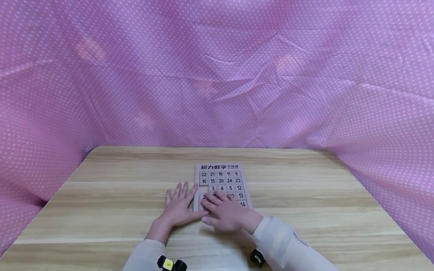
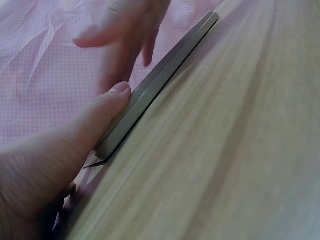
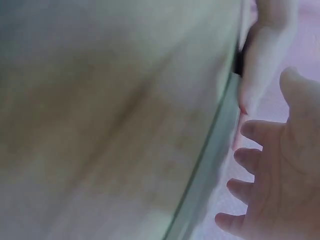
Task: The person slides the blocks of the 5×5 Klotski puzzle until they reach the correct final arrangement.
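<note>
A number sliding puzzle (image 1: pixel 220 166) lies on the table, with rows of numbered tiles (image 1: pixel 221 181) and a gap at the left of its third row. My left hand (image 1: pixel 179 210) has its fingers spread beside the puzzle's left side, and its thumb (image 2: pixel 117 95) touches the near left corner. Over the lower tiles is my right hand (image 1: pixel 226 213), palm down with fingers extended, hiding several numbers. In the right wrist view the right fingers (image 3: pixel 255 132) are apart and close above the puzzle's edge (image 3: pixel 215 135).
The puzzle rests near the middle of a light wooden table (image 1: pixel 118 195). A pink dotted cloth (image 1: pixel 217 75) hangs behind it and down both sides. Each wrist wears a small black device, the left one (image 1: pixel 167 263) with a yellow label.
</note>
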`<state>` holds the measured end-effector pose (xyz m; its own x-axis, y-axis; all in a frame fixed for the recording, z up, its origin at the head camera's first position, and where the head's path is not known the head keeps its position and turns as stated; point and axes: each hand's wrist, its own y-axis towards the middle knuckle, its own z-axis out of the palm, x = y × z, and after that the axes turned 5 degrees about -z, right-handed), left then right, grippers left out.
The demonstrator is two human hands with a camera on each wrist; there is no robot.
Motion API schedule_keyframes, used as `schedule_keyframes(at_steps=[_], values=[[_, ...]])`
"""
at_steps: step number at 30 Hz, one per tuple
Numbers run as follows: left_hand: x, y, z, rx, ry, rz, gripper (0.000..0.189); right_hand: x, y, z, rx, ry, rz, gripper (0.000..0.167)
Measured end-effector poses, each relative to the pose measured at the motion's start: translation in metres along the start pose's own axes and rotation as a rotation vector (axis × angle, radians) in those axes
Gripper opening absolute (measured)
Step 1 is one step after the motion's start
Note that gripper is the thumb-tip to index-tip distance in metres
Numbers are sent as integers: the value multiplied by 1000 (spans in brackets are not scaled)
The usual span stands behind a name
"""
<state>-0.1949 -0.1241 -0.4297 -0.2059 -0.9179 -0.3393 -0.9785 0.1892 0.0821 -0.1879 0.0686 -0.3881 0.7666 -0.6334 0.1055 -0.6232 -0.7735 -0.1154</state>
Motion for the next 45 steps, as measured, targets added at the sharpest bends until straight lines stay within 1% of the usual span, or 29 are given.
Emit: schedule_keyframes(at_steps=[5, 9, 14, 20, 26, 30, 37, 45], values=[[-1, 0, 0, -7, -12, 0, 103, -12, -9, -7, -34, 79, 65, 63], [-2, 0, 0, -7, -23, -7, 102, -27, -19, -8, -44, 141, 127, 61], [-1, 1, 0, -7, -21, -10, 101, -41, -31, -4, -52, 144, 169, 62], [-3, 0, 2, 1, -26, -16, 102, -49, -38, 1, -61, 138, 183, 62], [-4, -1, 3, -9, -23, -13, 102, -50, -41, 2, -64, 126, 170, 63], [-4, -1, 4, -12, -23, -20, 102, -49, -40, 2, -65, 114, 159, 64], [-5, -2, 2, -2, -24, -20, 102, -43, -37, -1, -49, 101, 146, 66], [-5, -2, 1, 1, -14, -19, 101, -36, -29, -2, -28, 76, 142, 67]])
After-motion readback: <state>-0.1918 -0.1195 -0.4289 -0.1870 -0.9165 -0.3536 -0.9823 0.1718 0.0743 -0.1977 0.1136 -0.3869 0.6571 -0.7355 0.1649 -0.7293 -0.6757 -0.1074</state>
